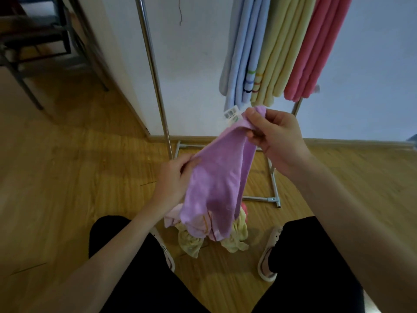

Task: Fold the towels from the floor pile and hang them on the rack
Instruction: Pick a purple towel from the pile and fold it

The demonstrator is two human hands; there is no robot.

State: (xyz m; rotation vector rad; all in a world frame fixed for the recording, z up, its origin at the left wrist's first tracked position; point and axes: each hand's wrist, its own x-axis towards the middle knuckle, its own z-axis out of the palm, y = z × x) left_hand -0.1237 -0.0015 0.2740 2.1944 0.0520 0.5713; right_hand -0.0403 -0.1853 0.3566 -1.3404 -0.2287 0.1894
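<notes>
A purple towel (pixel 217 179) hangs between my hands above the floor pile. My right hand (pixel 274 136) pinches its top corner, where a white label (pixel 232 114) sticks out. My left hand (pixel 174 177) grips its left edge lower down. Under it, the floor pile (pixel 203 233) holds pale pink, yellow and coral towels, partly hidden by the purple one. The metal rack (pixel 153 71) stands against the wall with blue towels (pixel 243 50), yellow towels (pixel 279 50) and coral towels (pixel 316 50) hanging from its top.
The rack's base bars (pixel 274 186) lie on the wooden floor just beyond the pile. My feet in light slippers (pixel 269 254) flank the pile. A dark metal table frame (pixel 33 48) stands at the far left beside a wall corner.
</notes>
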